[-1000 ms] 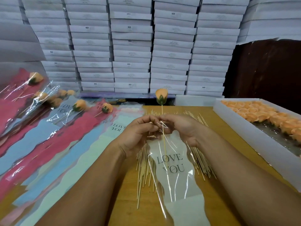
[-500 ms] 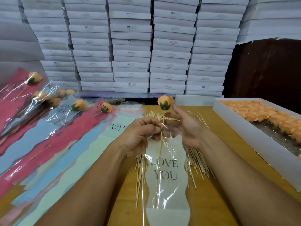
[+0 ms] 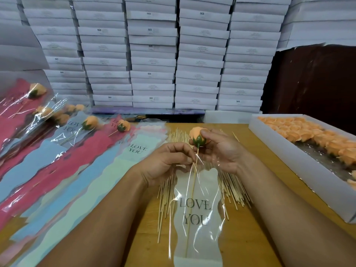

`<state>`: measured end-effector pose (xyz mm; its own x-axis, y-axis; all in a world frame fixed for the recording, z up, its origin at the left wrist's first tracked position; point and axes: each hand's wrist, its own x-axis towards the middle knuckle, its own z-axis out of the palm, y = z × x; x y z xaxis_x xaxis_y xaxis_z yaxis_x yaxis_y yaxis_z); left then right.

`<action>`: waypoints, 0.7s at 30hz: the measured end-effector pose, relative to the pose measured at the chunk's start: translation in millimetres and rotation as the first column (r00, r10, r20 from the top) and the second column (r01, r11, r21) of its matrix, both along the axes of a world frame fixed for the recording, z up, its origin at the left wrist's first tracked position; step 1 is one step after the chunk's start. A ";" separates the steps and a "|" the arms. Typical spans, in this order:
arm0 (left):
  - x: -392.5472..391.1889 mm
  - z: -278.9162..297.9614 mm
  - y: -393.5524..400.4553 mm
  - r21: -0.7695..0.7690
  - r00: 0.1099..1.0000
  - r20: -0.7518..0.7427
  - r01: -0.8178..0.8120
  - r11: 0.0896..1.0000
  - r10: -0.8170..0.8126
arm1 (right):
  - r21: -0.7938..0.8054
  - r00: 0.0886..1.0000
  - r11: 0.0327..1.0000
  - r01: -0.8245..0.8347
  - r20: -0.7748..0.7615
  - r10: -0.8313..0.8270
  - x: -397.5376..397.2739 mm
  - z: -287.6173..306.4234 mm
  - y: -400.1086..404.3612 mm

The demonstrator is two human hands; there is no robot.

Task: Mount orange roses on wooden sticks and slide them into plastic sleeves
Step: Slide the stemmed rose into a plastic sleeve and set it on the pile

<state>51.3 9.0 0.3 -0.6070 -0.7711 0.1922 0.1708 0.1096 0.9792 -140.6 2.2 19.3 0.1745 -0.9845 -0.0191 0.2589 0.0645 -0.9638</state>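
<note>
Orange rose (image 3: 196,132) on wooden stick (image 3: 193,186), frame center, pinched by right hand (image 3: 221,149). Sleeve (image 3: 198,214) mouth pinched by left hand (image 3: 167,160).

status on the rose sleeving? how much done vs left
Done: several sleeved roses lie on the left. In hand: the right hand holds a rose by its head, stick already well down inside the "LOVE YOU" sleeve, whose mouth the left hand pinches open. Left: a box of loose roses, many bare sticks and empty sleeves.
</note>
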 end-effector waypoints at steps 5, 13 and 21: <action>-1.9 -0.4 -0.3 0.007 0.995 -0.007 -0.103 0.995 0.103 | -0.021 0.990 0.999 0.023 -0.135 -0.026 0.9 -1.8 3.1; -2.0 1.1 -1.2 -0.023 0.973 -0.018 -0.231 0.973 0.230 | -0.128 0.956 0.992 0.019 -0.289 -0.055 1.5 -4.1 5.8; -6.2 -3.2 -4.1 -0.006 0.954 -0.060 -0.296 0.955 0.295 | -0.075 0.951 0.997 0.010 -0.309 -0.033 7.9 -3.4 8.5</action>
